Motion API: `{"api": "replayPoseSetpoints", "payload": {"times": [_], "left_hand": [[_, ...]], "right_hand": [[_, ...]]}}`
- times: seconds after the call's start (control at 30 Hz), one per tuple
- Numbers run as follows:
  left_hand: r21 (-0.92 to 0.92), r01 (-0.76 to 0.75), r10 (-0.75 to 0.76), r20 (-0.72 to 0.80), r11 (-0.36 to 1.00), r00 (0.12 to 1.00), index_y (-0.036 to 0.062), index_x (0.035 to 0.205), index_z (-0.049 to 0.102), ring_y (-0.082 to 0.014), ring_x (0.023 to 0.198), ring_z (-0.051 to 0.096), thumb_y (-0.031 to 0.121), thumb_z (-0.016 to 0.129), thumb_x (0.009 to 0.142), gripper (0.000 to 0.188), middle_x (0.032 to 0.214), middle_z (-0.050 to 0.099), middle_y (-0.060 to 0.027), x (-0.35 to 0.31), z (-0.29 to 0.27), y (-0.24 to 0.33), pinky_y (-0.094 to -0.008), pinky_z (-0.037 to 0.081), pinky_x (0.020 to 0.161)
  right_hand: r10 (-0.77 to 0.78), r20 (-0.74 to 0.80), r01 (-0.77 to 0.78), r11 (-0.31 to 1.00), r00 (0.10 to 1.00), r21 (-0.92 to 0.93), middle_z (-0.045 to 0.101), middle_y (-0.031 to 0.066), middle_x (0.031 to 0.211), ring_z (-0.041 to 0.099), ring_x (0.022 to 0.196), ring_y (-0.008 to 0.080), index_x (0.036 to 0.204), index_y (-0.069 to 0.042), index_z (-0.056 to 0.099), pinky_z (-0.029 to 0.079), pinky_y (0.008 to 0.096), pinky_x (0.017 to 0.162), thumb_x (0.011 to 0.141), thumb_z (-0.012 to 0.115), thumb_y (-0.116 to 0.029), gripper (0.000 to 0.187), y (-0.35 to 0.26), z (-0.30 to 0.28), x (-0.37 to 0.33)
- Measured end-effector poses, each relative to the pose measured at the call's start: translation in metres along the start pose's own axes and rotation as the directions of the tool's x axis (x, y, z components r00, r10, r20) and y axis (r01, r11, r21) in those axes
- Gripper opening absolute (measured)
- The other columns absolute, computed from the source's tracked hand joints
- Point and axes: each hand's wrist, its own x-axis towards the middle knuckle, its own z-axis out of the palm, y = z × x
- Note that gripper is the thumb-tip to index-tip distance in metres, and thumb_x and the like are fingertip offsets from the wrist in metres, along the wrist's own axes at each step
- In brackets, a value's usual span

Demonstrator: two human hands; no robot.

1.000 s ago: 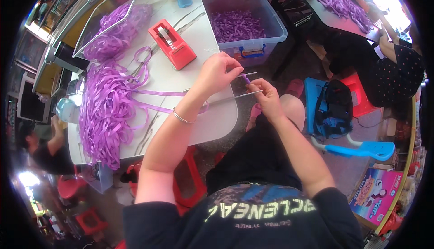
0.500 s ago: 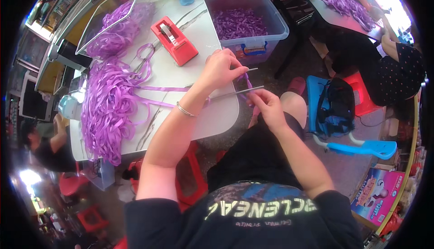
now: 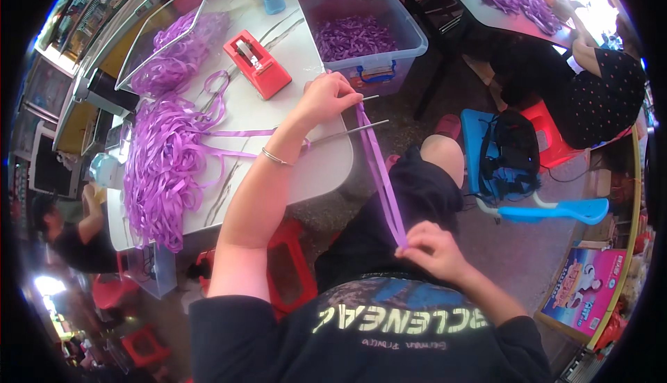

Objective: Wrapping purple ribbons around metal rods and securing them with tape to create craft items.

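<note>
My left hand (image 3: 328,98) is closed in a pinch at the table's right edge, holding a doubled purple ribbon (image 3: 381,179) at its upper end. Below my lap's edge, my right hand (image 3: 438,252) pinches the other end, so the two strands run taut between my hands. Two thin metal rods stick out past the table edge; the lower rod (image 3: 361,127) passes close by the ribbon, and the upper one's tip shows beside my left fingers. A big heap of purple ribbon (image 3: 163,174) lies on the table, with strands trailing under my left forearm.
On the white table (image 3: 316,174) stand a red tape dispenser (image 3: 257,64) and a blue fan (image 3: 273,1). A clear bin (image 3: 410,46) of purple ribbon pieces is beyond its right edge. A blue chair (image 3: 479,153) carries a black bag (image 3: 511,153). People sit left and right.
My right hand has drawn down and toward me from the rods, stretching the ribbon out into a long doubled length. My left hand stays by the rods. The view has shifted slightly.
</note>
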Motion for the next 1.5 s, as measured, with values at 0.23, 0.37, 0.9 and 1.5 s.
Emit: {"api": "replayPoseSetpoints", "payload": {"times": [0.23,0.37,0.9,1.5], "left_hand": [[-0.064,-0.044,0.042,-0.030,0.997,0.999,0.0077,0.079,0.069,-0.0198,0.070,0.058,0.027,0.063,0.075,0.020,0.077,0.063,-0.0040,0.004,0.003,-0.001,-0.0315,0.042,0.066],[-0.061,-0.039,0.038,-0.017,0.997,0.999,0.0060,0.076,0.068,-0.0185,0.065,0.056,0.027,0.063,0.075,0.021,0.071,0.062,-0.0061,0.004,0.003,-0.008,-0.0322,0.041,0.063],[-0.077,-0.079,0.082,0.041,0.994,0.996,0.0035,0.078,0.067,-0.0231,0.075,0.058,0.027,0.060,0.077,0.024,0.084,0.063,-0.0080,0.005,0.001,-0.012,-0.0321,0.044,0.070],[-0.088,-0.061,0.064,0.031,0.994,0.997,0.0023,0.074,0.066,-0.0230,0.076,0.057,0.021,0.062,0.075,0.020,0.084,0.061,-0.0077,0.002,0.000,-0.009,-0.0325,0.044,0.069]], "right_hand": [[-0.008,0.089,0.002,0.998,0.996,0.068,0.064,0.0029,0.078,0.058,0.077,0.0152,0.083,-0.008,0.069,0.044,0.0280,0.074,0.074,0.066,-0.013,0.010,-0.001,0.002,-0.032],[-0.041,0.059,0.037,0.996,0.997,0.083,0.066,0.0063,0.077,0.061,0.069,0.0164,0.083,-0.005,0.068,0.048,0.0265,0.063,0.075,0.065,-0.009,0.009,-0.006,0.005,-0.028],[0.065,0.100,-0.086,0.972,0.993,0.220,0.067,0.0078,0.081,0.063,0.073,0.0151,0.087,-0.004,0.068,0.049,0.0247,0.066,0.077,0.063,-0.006,0.011,-0.003,0.008,-0.034],[-0.555,-0.106,0.552,0.832,0.825,-0.063,0.058,0.0053,0.059,0.048,0.042,0.0084,0.078,0.001,0.065,0.036,0.0207,0.043,0.089,0.044,-0.044,0.050,-0.139,-0.080,0.126]]}}
